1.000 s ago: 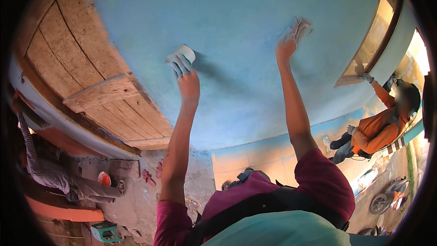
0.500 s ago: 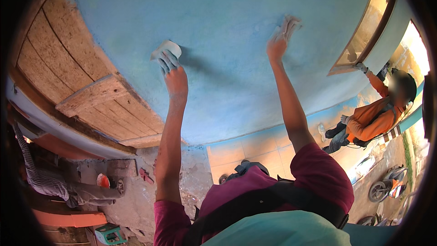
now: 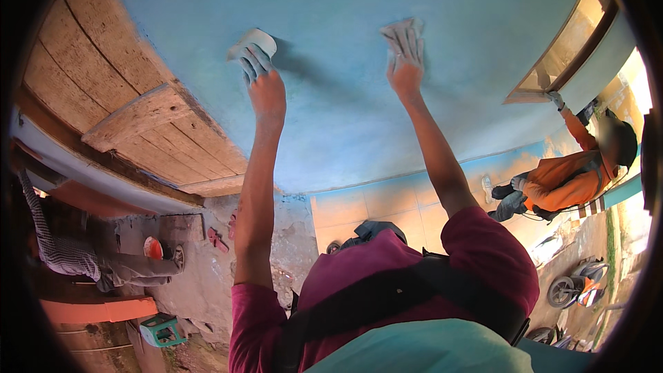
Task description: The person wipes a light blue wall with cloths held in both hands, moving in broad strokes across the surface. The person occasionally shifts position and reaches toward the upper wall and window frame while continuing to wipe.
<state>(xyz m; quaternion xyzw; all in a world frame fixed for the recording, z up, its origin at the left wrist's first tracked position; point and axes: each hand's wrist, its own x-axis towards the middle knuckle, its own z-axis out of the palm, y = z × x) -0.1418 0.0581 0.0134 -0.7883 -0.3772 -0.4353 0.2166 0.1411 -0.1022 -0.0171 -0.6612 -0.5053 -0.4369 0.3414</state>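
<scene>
Both of my arms reach up to a blue painted wall (image 3: 331, 117). My left hand (image 3: 266, 90), its fingers coated with pale dust, is closed on a thin off-white sheet (image 3: 261, 37) with a curled edge, perhaps sandpaper. A dark shadow falls to the right of it on the wall. My right hand (image 3: 406, 72) presses a creased greyish sheet (image 3: 402, 27) to the wall, fingers laid over it. Whether that is paper or cloth I cannot tell.
A wooden plank door (image 3: 90, 62) lies to the left. At right, a person in orange (image 3: 559, 179) touches a framed window (image 3: 559, 48). Tiled floor (image 3: 345, 211) runs below the wall. Lower left are another person's legs (image 3: 138, 269), a red bucket (image 3: 153, 248) and a green stool (image 3: 163, 330).
My right hand has moved left across the wall with its sheet, which now lies more spread. My left hand and its sheet sit a little higher in view.
</scene>
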